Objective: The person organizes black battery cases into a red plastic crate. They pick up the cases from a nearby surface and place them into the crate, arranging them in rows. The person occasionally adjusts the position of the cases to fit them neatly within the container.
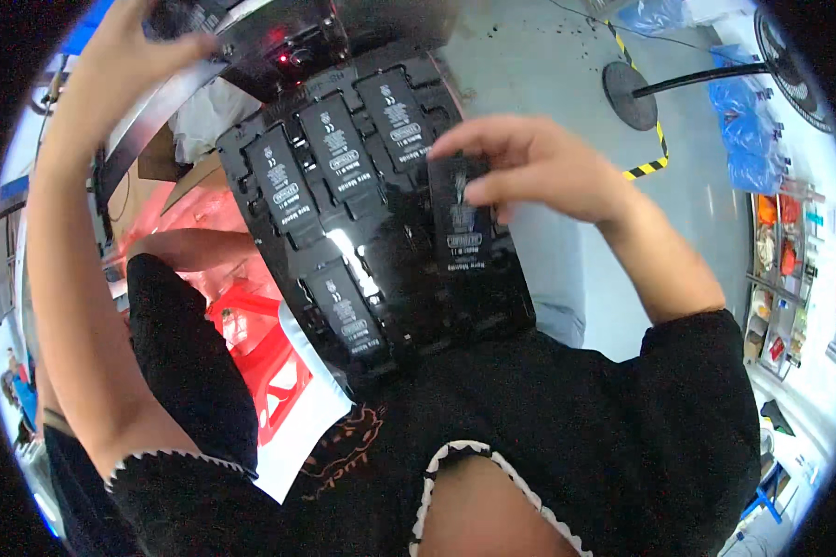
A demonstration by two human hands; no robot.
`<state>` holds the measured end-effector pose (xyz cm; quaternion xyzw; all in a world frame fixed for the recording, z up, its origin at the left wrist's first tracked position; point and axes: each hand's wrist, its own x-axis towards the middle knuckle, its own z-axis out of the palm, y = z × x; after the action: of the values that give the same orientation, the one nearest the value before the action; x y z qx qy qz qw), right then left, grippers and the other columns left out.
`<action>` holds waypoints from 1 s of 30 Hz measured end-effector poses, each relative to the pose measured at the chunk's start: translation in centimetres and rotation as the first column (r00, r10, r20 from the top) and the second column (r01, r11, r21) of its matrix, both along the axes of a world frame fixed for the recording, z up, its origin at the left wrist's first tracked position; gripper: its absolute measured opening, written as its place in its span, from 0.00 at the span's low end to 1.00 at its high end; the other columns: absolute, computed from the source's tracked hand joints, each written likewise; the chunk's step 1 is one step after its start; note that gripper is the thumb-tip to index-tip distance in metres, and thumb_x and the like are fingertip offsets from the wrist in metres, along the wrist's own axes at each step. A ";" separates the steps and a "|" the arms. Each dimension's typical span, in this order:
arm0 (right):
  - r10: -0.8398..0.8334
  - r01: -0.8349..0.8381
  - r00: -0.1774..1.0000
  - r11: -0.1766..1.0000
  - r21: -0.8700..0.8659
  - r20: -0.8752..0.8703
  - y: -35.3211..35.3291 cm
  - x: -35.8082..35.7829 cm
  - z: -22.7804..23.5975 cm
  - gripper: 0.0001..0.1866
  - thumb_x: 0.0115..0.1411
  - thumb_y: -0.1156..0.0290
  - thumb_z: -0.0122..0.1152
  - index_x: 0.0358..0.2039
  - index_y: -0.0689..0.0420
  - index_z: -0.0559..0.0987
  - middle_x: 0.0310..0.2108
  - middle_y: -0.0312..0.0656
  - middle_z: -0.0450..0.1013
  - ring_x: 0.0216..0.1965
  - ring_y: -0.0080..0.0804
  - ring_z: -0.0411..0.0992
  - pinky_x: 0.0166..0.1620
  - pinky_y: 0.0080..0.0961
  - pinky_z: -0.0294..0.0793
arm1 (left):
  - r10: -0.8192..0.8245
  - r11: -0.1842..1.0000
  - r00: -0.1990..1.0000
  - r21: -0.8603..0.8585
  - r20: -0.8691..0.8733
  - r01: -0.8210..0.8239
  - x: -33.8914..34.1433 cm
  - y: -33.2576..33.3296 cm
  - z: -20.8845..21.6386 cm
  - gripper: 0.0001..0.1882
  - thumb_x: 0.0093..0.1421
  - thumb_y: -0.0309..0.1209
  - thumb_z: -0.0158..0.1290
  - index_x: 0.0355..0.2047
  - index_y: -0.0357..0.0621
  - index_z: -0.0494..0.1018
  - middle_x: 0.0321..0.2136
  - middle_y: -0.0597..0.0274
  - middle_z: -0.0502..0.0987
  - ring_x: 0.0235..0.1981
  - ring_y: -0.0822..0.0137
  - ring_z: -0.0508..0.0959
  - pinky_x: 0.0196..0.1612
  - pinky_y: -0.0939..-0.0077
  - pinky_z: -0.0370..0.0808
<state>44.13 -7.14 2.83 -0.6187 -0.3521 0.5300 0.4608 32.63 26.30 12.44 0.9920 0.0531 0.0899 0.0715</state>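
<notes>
A black moulded plastic tray point(409, 292) lies in front of me, holding several flat black phone batteries with pale print, such as a battery point(344, 306) in the near left pocket. My right hand point(539, 172) pinches another battery point(460, 232) between thumb and fingers, over the tray's right side. At the upper left, my left hand point(135, 60) is raised with its thumb stretched away from the fingers. The fingertips run out of the picture. Beside that thumb is a dark flat thing point(190, 14), too blurred to name; I see no firm hold on it.
A dark machine point(297, 51) with a glowing red light stands just beyond the tray. Red plastic film point(241, 325) and a cardboard box point(195, 186) are left of it. Another person's knee point(181, 288) is close by. A fan stand point(632, 97) is on the floor to the right.
</notes>
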 end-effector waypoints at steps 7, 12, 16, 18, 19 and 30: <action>-0.085 0.066 0.904 0.996 0.059 0.419 -3.4 -3.9 -2.8 0.20 0.50 0.73 0.63 0.46 0.48 0.78 0.25 0.34 0.68 0.25 0.21 0.63 0.33 0.20 0.67 | -0.220 0.957 0.950 -0.235 -0.222 0.167 -9.0 -19.5 -3.4 0.49 0.32 0.31 0.64 0.58 0.39 0.60 0.50 0.46 0.64 0.54 0.48 0.65 0.58 0.59 0.61; -0.205 -0.069 0.459 0.962 0.265 0.864 -4.3 -5.0 -4.6 0.21 0.46 0.68 0.67 0.44 0.45 0.79 0.41 0.42 0.69 0.42 0.35 0.65 0.48 0.32 0.65 | -0.129 0.987 0.981 -0.109 -0.142 0.114 -12.3 -22.9 -9.1 0.43 0.37 0.32 0.63 0.57 0.38 0.60 0.51 0.48 0.64 0.54 0.49 0.64 0.58 0.57 0.60; -0.173 -0.206 0.431 0.937 0.284 0.885 -5.7 -5.8 -4.4 0.25 0.45 0.62 0.69 0.47 0.43 0.78 0.57 0.45 0.62 0.57 0.46 0.59 0.58 0.41 0.58 | -0.071 0.992 0.994 -0.110 -0.077 0.063 -13.0 -23.9 -10.4 0.40 0.41 0.32 0.62 0.57 0.40 0.61 0.53 0.48 0.63 0.56 0.48 0.63 0.59 0.55 0.58; -0.128 -0.234 0.404 0.943 0.238 0.906 -7.1 -6.9 -4.9 0.28 0.45 0.60 0.68 0.50 0.44 0.75 0.60 0.45 0.59 0.60 0.48 0.56 0.60 0.43 0.57 | -0.004 0.991 1.000 -0.133 -0.030 0.000 -13.2 -24.3 -11.0 0.39 0.43 0.31 0.62 0.57 0.40 0.61 0.55 0.45 0.61 0.57 0.46 0.62 0.60 0.54 0.57; -0.104 -0.257 0.394 0.942 0.218 0.913 -7.4 -7.6 -5.3 0.30 0.45 0.60 0.68 0.52 0.45 0.74 0.61 0.45 0.58 0.62 0.48 0.55 0.61 0.44 0.56 | 0.007 0.992 1.000 -0.128 -0.008 -0.008 -13.5 -24.5 -11.8 0.38 0.44 0.31 0.61 0.57 0.40 0.61 0.56 0.44 0.60 0.58 0.46 0.61 0.61 0.54 0.57; -0.117 -0.446 0.235 0.869 0.214 0.965 -8.5 -6.9 -6.7 0.14 0.54 0.74 0.55 0.42 0.51 0.77 0.49 0.34 0.73 0.56 0.28 0.66 0.61 0.47 0.57 | -0.236 0.971 0.971 -0.047 -0.030 0.235 -15.1 -24.2 -13.9 0.25 0.55 0.28 0.53 0.53 0.35 0.64 0.58 0.39 0.60 0.61 0.45 0.59 0.63 0.51 0.54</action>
<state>37.24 -15.62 -3.90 -0.6419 -0.7354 -0.0096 0.2168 17.56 2.11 -1.50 0.9909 -0.0618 0.0618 0.1021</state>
